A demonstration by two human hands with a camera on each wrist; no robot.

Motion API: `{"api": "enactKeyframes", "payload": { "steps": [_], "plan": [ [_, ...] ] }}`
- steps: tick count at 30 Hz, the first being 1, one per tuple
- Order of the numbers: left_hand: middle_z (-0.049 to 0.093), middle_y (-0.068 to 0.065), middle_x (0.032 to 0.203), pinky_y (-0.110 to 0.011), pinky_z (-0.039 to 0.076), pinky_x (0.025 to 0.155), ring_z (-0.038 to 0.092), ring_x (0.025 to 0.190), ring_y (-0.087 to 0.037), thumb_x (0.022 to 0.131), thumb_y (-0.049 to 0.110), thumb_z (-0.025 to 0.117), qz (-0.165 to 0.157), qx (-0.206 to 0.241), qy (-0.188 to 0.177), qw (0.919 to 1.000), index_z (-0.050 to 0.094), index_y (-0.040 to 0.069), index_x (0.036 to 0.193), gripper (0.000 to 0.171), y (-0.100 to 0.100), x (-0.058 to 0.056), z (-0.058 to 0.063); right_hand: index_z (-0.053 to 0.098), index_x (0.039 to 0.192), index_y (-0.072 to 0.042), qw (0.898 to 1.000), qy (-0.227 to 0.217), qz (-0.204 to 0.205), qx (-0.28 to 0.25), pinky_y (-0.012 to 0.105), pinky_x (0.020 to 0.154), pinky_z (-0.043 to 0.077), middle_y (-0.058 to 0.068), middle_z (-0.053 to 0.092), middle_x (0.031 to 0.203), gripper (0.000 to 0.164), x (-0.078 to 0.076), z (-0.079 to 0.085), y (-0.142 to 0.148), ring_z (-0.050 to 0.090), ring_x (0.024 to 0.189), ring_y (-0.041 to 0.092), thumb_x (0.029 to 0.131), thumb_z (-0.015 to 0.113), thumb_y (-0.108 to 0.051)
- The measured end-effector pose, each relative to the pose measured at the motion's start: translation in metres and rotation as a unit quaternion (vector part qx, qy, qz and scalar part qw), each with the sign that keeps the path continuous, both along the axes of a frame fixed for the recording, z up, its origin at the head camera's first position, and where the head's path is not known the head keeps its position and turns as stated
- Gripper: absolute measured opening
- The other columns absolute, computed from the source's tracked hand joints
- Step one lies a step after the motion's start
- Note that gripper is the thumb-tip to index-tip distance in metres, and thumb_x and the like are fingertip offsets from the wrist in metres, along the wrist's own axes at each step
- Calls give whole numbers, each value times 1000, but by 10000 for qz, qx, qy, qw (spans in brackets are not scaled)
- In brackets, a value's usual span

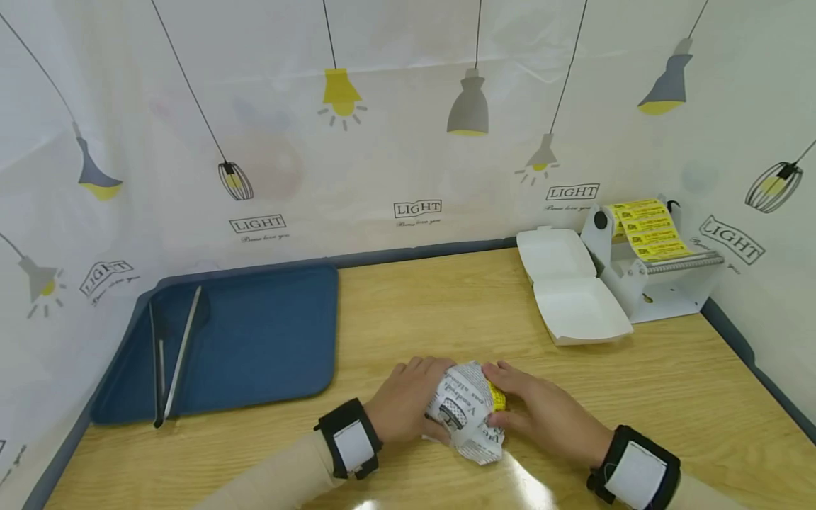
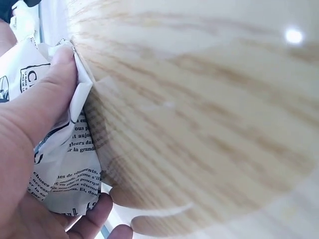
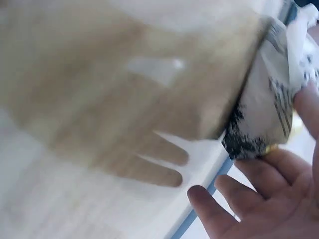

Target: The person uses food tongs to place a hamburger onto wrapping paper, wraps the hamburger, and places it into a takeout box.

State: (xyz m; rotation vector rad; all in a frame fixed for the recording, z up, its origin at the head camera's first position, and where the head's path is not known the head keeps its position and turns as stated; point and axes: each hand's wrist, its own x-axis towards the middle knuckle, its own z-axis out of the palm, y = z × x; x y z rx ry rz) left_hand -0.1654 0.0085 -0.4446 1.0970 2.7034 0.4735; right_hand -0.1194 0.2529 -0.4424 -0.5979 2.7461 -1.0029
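A bundle wrapped in newspaper-print paper (image 1: 465,407) lies on the wooden table (image 1: 421,304) between both hands. My left hand (image 1: 409,398) grips its left side, thumb (image 2: 52,82) pressing on a paper fold and fingers behind. At the right side my right hand (image 1: 551,414) pinches the bundle between thumb and forefingers, while its other fingers (image 3: 209,206) reach out loosely. A yellow sticker (image 1: 496,397) shows on the paper beside the right fingertips. What is inside the wrapping is hidden.
At the left, a blue tray (image 1: 274,333) carries metal tongs (image 1: 181,354). An opened white clamshell box (image 1: 576,304) stands at the back right, next to a white label dispenser (image 1: 669,290) with a yellow label roll (image 1: 653,227). A printed curtain (image 1: 408,163) borders the table.
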Motion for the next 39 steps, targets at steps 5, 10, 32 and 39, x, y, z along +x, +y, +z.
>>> {"api": "enactKeyframes", "payload": {
  "steps": [5,10,32,39],
  "plan": [
    [47,-1,134,-42,37,98,43,119,-19,60,50,81,29,5,-32,10000,33,16,140,100,-1,-2,0,49,137,-14,9999,-66,-53,-71,39,104,35,-1,46,139,74,-7,1,0,37,133,21,76,66,-52],
    [47,-1,134,-43,37,98,43,119,-19,60,51,81,0,56,3,10000,33,15,140,100,0,-1,-2,44,140,-18,9980,-373,367,-365,40,106,31,-1,41,143,65,-10,0,10,34,134,19,85,59,-50],
    [46,0,135,-42,36,99,43,119,-18,58,54,80,52,0,28,10000,32,16,142,104,-6,-1,-3,32,141,4,9628,1241,-2013,1309,69,94,25,37,21,142,100,-52,18,98,25,125,55,75,65,-63],
    [47,0,134,-41,37,97,44,118,-18,58,56,79,2,9,107,9999,32,15,141,104,-5,0,-5,35,137,11,9582,970,-2325,1356,72,93,23,41,22,138,104,-55,1,104,25,123,58,75,59,-70]
  ]
}}
